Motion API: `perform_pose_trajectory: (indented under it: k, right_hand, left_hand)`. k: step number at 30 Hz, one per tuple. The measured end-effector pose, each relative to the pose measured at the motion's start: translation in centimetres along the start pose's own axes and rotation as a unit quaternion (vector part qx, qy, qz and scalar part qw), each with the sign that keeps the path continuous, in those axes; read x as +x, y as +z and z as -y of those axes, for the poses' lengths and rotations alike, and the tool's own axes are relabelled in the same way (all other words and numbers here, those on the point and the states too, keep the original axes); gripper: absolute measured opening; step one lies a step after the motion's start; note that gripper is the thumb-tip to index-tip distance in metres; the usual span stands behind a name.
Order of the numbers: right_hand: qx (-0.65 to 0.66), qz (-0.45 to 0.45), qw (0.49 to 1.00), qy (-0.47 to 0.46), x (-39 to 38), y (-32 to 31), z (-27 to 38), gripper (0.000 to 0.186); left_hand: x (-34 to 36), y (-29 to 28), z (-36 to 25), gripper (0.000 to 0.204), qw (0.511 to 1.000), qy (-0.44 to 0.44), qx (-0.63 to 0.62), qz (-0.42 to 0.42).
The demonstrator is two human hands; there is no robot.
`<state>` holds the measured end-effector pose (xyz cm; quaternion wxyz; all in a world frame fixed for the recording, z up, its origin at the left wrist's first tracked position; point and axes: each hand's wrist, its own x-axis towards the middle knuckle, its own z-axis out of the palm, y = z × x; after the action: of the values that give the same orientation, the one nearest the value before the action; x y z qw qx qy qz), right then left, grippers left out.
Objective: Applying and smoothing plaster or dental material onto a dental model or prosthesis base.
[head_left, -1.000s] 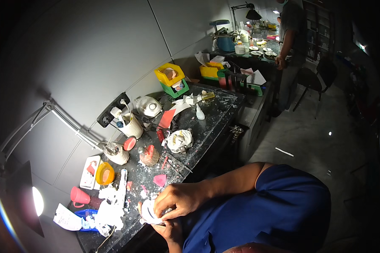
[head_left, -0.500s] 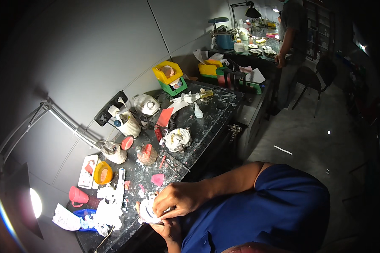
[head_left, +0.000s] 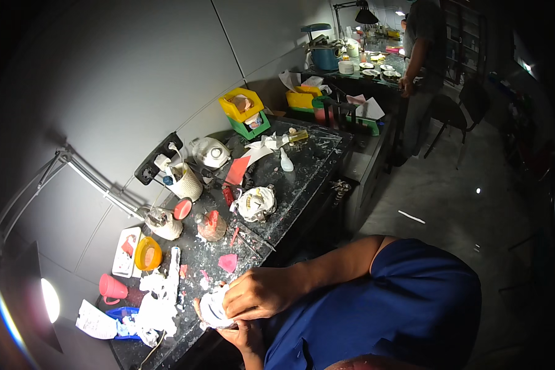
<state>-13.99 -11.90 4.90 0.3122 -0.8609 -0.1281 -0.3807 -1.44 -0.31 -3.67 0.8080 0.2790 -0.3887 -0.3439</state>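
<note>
My left hand (head_left: pixel 243 337) holds a rounded white plaster piece (head_left: pixel 214 309) from below, at the near edge of the bench. One of its fingertips shows on the piece's far left side. Over the top of the piece, my right hand (head_left: pixel 251 296) is closed, with bent fingers pressed together against it. The right fingertips are hidden, so I cannot tell whether something small is between them. Just beyond the hands lies a pink sheet scrap (head_left: pixel 227 263). Farther up the bench stands a white plaster model (head_left: pixel 256 204) with a row of yellowish teeth.
On the dark, littered bench (head_left: pixel 296 200) stand a glass jar with red stuff (head_left: pixel 211 226), an orange bowl (head_left: pixel 148 253), a pink mug (head_left: pixel 112 288) and a blue tray (head_left: pixel 124 322). A lamp arm (head_left: pixel 98 185) runs along the wall. A person (head_left: pixel 422 68) stands by another bench.
The whole view has shifted slightly. Both hands stay on the white plaster piece, which shows a little more of its surface beside the right fingers.
</note>
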Motion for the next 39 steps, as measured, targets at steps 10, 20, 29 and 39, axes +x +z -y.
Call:
perform_pose_trajectory:
  k: [10,20,29,39]
  right_hand:
    - [-0.001,0.000,1.000,0.014,0.0,-0.2,0.5,0.013]
    - [0.044,-0.007,0.999,0.011,0.1,0.1,0.0,0.013]
    - [0.034,0.016,0.999,0.010,-0.1,0.1,-0.2,0.013]
    - [-0.013,0.006,1.000,-0.003,0.1,-0.1,0.3,0.015]
  left_hand:
    - [-0.2,-0.7,0.2,0.106,0.998,0.005,0.053,0.017]
    - [-0.3,-1.1,0.6,0.106,0.999,0.003,0.047,0.017]
    - [0.0,-0.4,-0.1,0.110,0.999,-0.022,0.030,0.016]
    - [0.2,-0.3,-0.1,0.113,0.999,-0.003,0.048,0.001]
